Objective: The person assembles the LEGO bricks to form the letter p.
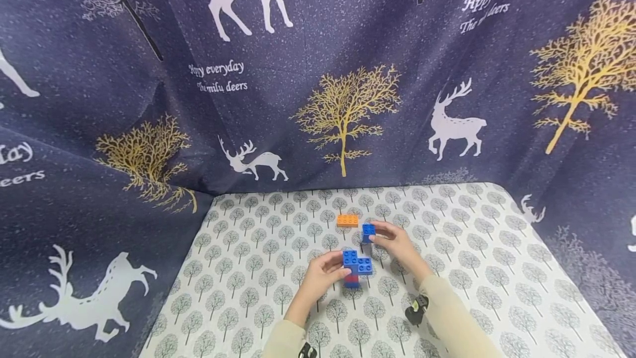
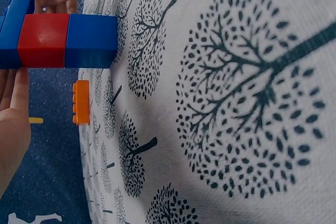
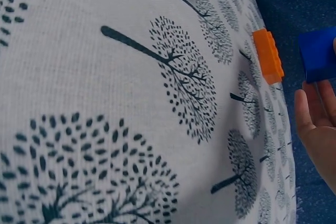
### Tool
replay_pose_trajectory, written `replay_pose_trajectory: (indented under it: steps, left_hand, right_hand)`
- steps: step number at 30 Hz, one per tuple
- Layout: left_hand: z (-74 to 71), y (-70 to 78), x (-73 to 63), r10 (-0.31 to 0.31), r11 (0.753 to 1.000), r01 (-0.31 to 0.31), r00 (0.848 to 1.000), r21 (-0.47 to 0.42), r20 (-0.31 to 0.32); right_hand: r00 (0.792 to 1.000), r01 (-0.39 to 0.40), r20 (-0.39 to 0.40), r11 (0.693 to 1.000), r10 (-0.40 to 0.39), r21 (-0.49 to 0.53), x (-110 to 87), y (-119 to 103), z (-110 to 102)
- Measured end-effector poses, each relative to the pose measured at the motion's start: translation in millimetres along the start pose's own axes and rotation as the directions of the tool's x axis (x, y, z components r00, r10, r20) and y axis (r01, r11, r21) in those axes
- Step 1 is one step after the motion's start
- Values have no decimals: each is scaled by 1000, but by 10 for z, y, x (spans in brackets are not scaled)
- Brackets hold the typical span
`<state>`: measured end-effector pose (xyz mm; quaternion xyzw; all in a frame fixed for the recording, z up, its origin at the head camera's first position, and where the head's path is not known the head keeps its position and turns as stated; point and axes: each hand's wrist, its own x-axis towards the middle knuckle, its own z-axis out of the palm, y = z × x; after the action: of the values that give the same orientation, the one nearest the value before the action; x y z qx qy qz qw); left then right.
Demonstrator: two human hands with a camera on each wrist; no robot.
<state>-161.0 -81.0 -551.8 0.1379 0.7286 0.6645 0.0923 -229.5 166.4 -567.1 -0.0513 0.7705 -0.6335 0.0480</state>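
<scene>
My left hand point(image 1: 319, 279) grips a stack of toy building bricks point(image 1: 350, 258) from its left side, thumb in front. A red brick point(image 2: 44, 40) sits in the stack on top of a blue bottom brick point(image 2: 92, 41), whose underside is right at the cloth. From the stack's upper part a blue studded brick point(image 1: 365, 266) juts out to the right. Farther back, my right hand point(image 1: 396, 241) pinches a separate small blue brick point(image 1: 368, 230) between thumb and fingers. In the right wrist view this blue brick point(image 3: 316, 53) is held raised, above the cloth's surface.
An orange brick point(image 1: 347, 220) lies studs up on the table, behind the stack and left of the right hand. White cloth with grey trees covers the table point(image 1: 248, 291). A dark blue curtain point(image 1: 278, 98) with deer and trees stands along the back and sides.
</scene>
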Motion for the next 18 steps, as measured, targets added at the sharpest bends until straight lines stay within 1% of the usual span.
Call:
replay_pose_trajectory:
  steps: [4,9,12,16,18]
  left_hand:
    - [1,21,-3,-12,1000,13,1000,5,-7]
    - [8,41,-2,-19,1000,19,1000,-4,-9]
    - [12,38,2,-12,1000,12,1000,-11,-7]
    - [9,28,6,-10,1000,10,1000,-5,-10]
    - [7,20,8,-4,1000,4,1000,-1,-11]
  right_hand:
    - [1000,15,2,1000,-15,-8,-55,-62,-27]
    - [999,44,28,999,-44,1,-115,-107,-51]
    - [998,57,39,998,-57,-4,-163,-126,-66]
    - [998,51,38,999,-52,19,-248,-182,-75]
    - [997,66,48,997,-67,33,-298,-215,-78]
